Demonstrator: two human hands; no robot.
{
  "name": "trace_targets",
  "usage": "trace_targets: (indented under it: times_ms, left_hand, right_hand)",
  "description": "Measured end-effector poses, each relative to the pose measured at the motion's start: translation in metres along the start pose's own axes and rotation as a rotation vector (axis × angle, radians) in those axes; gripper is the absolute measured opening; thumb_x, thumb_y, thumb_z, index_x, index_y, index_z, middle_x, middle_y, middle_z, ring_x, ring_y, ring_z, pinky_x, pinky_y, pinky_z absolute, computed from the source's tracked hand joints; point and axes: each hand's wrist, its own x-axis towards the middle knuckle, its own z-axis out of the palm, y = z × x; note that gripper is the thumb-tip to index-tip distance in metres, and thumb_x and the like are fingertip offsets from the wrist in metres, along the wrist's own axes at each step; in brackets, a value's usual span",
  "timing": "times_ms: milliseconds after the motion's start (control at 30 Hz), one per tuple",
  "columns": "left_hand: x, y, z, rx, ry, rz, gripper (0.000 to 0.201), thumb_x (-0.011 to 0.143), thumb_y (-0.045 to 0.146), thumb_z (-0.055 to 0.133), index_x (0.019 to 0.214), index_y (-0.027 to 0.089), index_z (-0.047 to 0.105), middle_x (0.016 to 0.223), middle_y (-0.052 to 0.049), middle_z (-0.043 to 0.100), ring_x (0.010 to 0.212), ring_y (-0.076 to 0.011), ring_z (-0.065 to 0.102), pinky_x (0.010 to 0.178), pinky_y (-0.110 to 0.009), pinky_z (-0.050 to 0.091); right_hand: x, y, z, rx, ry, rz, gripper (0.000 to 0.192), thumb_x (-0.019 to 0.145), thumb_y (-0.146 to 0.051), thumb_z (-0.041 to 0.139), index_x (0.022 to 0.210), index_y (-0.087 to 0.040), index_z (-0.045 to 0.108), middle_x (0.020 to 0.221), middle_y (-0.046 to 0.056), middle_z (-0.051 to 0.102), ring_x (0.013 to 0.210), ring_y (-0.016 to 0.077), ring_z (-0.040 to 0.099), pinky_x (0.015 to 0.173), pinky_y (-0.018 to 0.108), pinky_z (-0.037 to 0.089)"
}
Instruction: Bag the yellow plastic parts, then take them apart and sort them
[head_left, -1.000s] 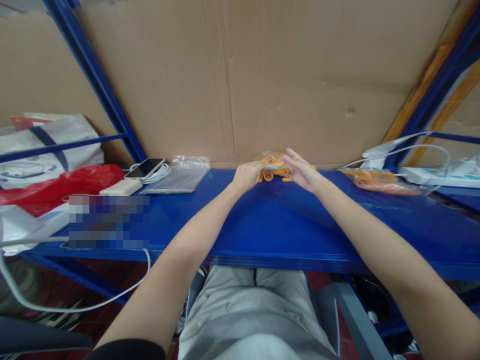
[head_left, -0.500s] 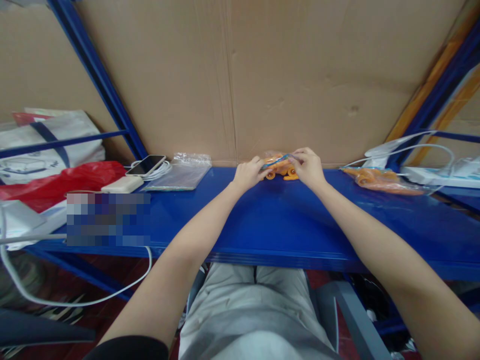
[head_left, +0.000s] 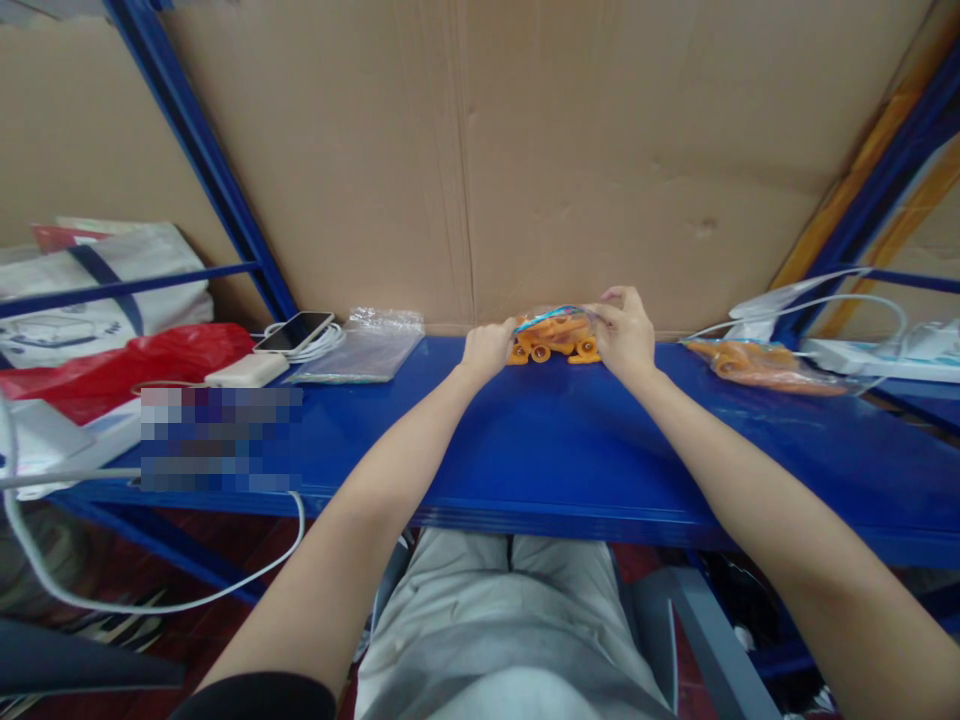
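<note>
Between my hands, at the back of the blue shelf top [head_left: 555, 440], is a clear plastic zip bag [head_left: 559, 314] with a blue closure strip. Orange toy vehicle parts with round wheels [head_left: 551, 345] show at the bag; whether all of them lie inside it I cannot tell. My left hand [head_left: 487, 350] is closed on the left end of the bag's edge. On the opposite end, my right hand [head_left: 624, 328] pinches the edge between thumb and fingers, with one finger raised.
At right lies another clear bag of orange parts [head_left: 765, 365], beside a white power strip [head_left: 877, 355] and cable. Toward the left are flat clear bags [head_left: 360, 350], a phone [head_left: 294, 332], a white charger block [head_left: 247, 370] and a red plastic bag [head_left: 142, 360]. Cardboard [head_left: 555, 150] stands behind.
My hands have moved slightly apart along the bag's edge, the left one leftward and the right one a little rightward. More of the orange parts shows between them.
</note>
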Motion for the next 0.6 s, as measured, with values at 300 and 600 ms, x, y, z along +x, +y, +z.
trace_targets:
  times_ms: [300, 600]
  left_hand:
    - [0.009, -0.017, 0.023, -0.420, 0.182, -0.032, 0.037, 0.093, 0.033, 0.067, 0.129, 0.021, 0.065, 0.099, -0.007, 0.077, 0.093, -0.0218, 0.073, 0.079, -0.027, 0.053]
    - [0.017, -0.005, 0.032, -0.970, -0.008, -0.177, 0.037, 0.104, 0.032, 0.050, 0.135, 0.020, 0.067, 0.109, -0.009, 0.079, 0.057, -0.0121, 0.071, 0.056, -0.024, 0.057]
  right_hand:
    - [0.013, 0.011, 0.010, 0.379, 0.087, 0.142, 0.029, 0.085, -0.052, 0.068, 0.084, -0.023, 0.072, 0.096, 0.008, 0.067, 0.084, 0.0224, 0.068, 0.075, 0.041, 0.060]
    - [0.011, 0.007, 0.019, 0.853, -0.010, 0.450, 0.044, 0.067, -0.062, 0.083, 0.079, -0.025, 0.063, 0.089, 0.002, 0.074, 0.095, 0.0238, 0.074, 0.094, 0.044, 0.059]
